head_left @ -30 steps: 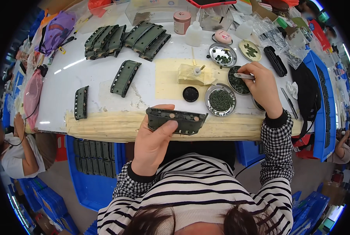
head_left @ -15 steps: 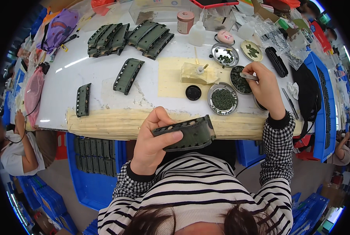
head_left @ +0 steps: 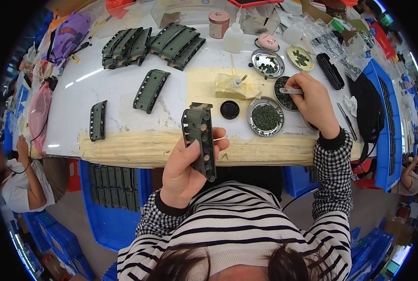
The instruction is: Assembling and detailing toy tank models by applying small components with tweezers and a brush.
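Noting, head view: left hand (head_left: 180,169), one, curled round one green part (head_left: 197,129) with round discs, held roughly upright by the near edge of the surface (head_left: 68,117). Right hand (head_left: 314,100), one, pinching one pair of tweezers (head_left: 292,91) at a dish (head_left: 274,90) of dark green pieces (head_left: 280,99). Picking well calls, I judge, for light pressure. Loose green parts (head_left: 150,92) on the surface: two. Stacks (head_left: 126,49) of such: two. Black cap (head_left: 229,109): one.

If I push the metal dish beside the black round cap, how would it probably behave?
The metal dish looks wide and shallow, so it would probably slide rather than tip. Its shiny wall suggests stiffness. The small green pieces inside seem loose, so a sudden push might scatter some.
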Available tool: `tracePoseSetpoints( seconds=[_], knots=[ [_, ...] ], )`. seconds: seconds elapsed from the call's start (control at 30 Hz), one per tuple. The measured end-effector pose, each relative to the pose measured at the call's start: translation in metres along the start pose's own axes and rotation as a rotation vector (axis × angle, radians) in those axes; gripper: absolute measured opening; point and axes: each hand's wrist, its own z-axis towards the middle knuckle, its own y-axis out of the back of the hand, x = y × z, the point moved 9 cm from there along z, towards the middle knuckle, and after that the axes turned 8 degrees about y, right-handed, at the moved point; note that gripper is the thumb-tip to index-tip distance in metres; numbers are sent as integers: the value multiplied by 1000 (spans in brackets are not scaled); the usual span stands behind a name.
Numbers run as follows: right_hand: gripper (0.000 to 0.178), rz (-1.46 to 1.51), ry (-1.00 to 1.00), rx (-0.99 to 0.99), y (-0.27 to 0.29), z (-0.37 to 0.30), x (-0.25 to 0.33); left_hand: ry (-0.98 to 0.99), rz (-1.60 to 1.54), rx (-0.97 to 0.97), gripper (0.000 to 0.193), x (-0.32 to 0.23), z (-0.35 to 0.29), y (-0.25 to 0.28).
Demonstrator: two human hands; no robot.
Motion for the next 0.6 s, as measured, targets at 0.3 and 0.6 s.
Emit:
tracePoseSetpoints(
  seconds=[0.3,0.6],
  knots=[
    [23,35,30,-37,4,7,11,-51,353,-70,42,-5,-3,2],
    [17,25,65,-34,-2,5,4,-64,479,-151,45,-6,-2,-5]
  ],
)
